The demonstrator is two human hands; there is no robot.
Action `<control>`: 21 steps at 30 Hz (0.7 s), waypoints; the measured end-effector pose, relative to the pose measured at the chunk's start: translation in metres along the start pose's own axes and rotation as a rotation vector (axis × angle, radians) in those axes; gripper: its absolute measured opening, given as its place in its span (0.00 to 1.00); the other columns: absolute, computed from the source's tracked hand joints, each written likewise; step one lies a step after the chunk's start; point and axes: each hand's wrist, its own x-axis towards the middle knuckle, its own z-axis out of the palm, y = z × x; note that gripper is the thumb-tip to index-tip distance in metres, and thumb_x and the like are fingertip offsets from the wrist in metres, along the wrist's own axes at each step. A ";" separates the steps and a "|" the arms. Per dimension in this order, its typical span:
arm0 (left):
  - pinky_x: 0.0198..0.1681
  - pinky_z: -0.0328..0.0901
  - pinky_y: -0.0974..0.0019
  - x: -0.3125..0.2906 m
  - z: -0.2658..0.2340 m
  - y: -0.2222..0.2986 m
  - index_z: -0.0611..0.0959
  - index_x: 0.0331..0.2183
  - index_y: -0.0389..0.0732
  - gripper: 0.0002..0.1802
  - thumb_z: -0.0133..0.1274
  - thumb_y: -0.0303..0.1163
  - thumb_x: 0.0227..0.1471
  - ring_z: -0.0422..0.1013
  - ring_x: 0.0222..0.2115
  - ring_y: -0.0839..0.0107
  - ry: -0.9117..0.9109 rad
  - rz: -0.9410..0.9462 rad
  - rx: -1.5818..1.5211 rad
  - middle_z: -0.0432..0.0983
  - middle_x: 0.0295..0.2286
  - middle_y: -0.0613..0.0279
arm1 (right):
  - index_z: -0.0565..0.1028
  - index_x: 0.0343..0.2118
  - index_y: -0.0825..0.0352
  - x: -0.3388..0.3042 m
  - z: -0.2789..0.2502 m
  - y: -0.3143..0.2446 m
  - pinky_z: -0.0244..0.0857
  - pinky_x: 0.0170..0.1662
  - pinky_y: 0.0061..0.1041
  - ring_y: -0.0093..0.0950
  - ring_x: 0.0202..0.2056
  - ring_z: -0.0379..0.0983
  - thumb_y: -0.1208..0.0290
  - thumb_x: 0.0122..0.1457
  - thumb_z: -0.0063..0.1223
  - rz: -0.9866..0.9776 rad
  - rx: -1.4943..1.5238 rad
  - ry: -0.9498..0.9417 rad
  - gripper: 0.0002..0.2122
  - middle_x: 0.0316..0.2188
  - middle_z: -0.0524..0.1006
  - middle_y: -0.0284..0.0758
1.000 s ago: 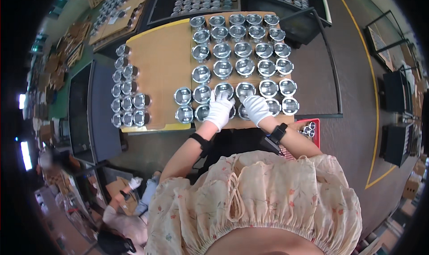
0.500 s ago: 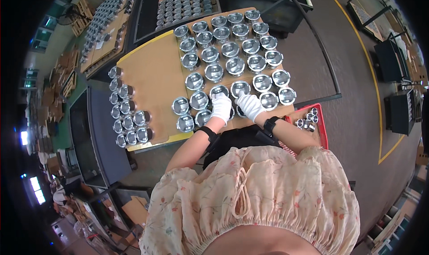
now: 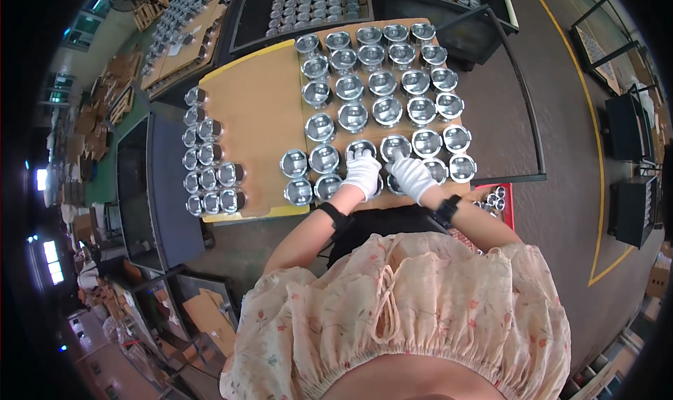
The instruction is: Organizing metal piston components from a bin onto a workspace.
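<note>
Rows of shiny metal pistons stand upright on a brown cardboard-covered table, crowns up. My left hand (image 3: 363, 173), in a white glove, is closed on a piston (image 3: 358, 147) in the second row from my side, its fingertips over the near part of the crown. Just right of it, my gloved right hand (image 3: 412, 176) is closed on the neighbouring piston (image 3: 397, 146), one digit reaching onto the crown. Both pistons rest among the others. The gloves partly cover pistons in the nearest row, and the undersides of my fingers are hidden.
Bare cardboard (image 3: 259, 119) separates the rows from smaller-looking pistons (image 3: 229, 201) along the left edge. A red tray (image 3: 509, 207) with small metal rings is at right. Black bins (image 3: 473, 39) of pistons stand beyond; a dark metal frame (image 3: 536, 144) borders the right side.
The view has shifted, moving the table rightward in the picture. My hands stay at the same two pistons, with only slight finger movement.
</note>
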 end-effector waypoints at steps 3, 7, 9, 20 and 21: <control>0.48 0.67 0.52 0.024 -0.047 -0.040 0.84 0.30 0.42 0.10 0.51 0.27 0.45 0.73 0.40 0.45 -0.322 0.012 -0.591 0.75 0.37 0.44 | 0.78 0.45 0.55 -0.021 -0.056 -0.001 0.72 0.28 0.36 0.38 0.28 0.78 0.72 0.54 0.50 0.006 0.237 0.118 0.15 0.43 0.76 0.44; 0.56 0.58 0.52 0.078 -0.054 -0.079 0.83 0.40 0.50 0.16 0.53 0.29 0.46 0.64 0.52 0.51 -0.090 -0.012 -0.410 0.69 0.49 0.49 | 0.78 0.40 0.59 -0.052 -0.089 0.012 0.71 0.31 0.38 0.40 0.29 0.77 0.72 0.54 0.51 0.190 0.365 0.157 0.11 0.31 0.78 0.43; 0.59 0.49 0.42 0.103 -0.038 -0.084 0.79 0.47 0.54 0.21 0.51 0.30 0.48 0.59 0.57 0.51 -0.184 0.063 -0.280 0.66 0.53 0.50 | 0.78 0.39 0.59 -0.070 -0.091 0.021 0.71 0.31 0.39 0.41 0.29 0.77 0.72 0.54 0.51 0.236 0.432 0.223 0.10 0.31 0.78 0.43; 0.58 0.54 0.44 0.153 0.071 -0.090 0.78 0.43 0.29 0.21 0.50 0.32 0.49 0.69 0.49 0.53 -0.213 -0.031 -0.020 0.73 0.44 0.43 | 0.78 0.41 0.59 -0.144 -0.064 0.038 0.71 0.32 0.40 0.43 0.30 0.77 0.69 0.53 0.56 0.653 0.543 0.234 0.12 0.31 0.79 0.43; 0.56 0.57 0.48 0.156 0.071 -0.086 0.75 0.44 0.26 0.22 0.51 0.31 0.49 0.70 0.48 0.54 -0.305 -0.009 -0.022 0.73 0.43 0.43 | 0.78 0.42 0.59 -0.147 -0.059 0.042 0.71 0.32 0.40 0.42 0.30 0.77 0.69 0.53 0.55 0.648 0.514 0.288 0.12 0.31 0.79 0.42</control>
